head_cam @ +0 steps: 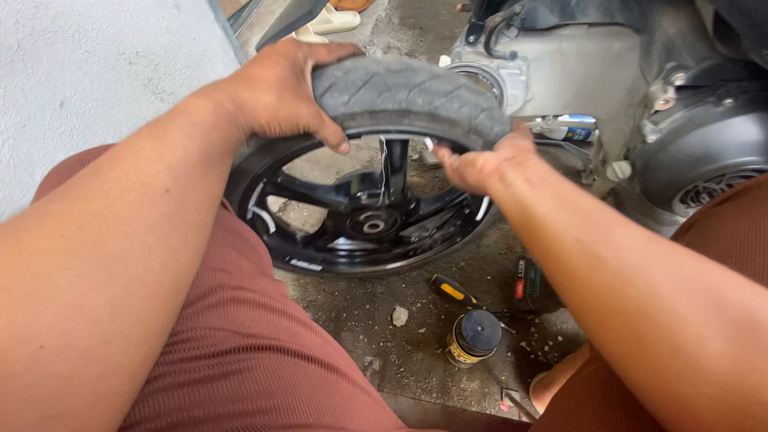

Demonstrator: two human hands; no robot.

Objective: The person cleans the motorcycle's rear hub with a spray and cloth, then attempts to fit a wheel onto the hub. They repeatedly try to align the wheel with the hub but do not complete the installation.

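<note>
Tire (416, 100) lower half hidden behind rim (352, 232), engine casing (704, 152) cropped (right edge), can (474, 340) label unreadable

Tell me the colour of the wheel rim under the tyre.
Glossy black rim with black spokes and small white markings, seen in the head view.

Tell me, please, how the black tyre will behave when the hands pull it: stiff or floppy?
The tyre probably flexes yet resists: its top is lifted off the black wheel rim and keeps its curve. The left hand grips the tread and the right hand its edge, so it likely gives good grip.
</note>
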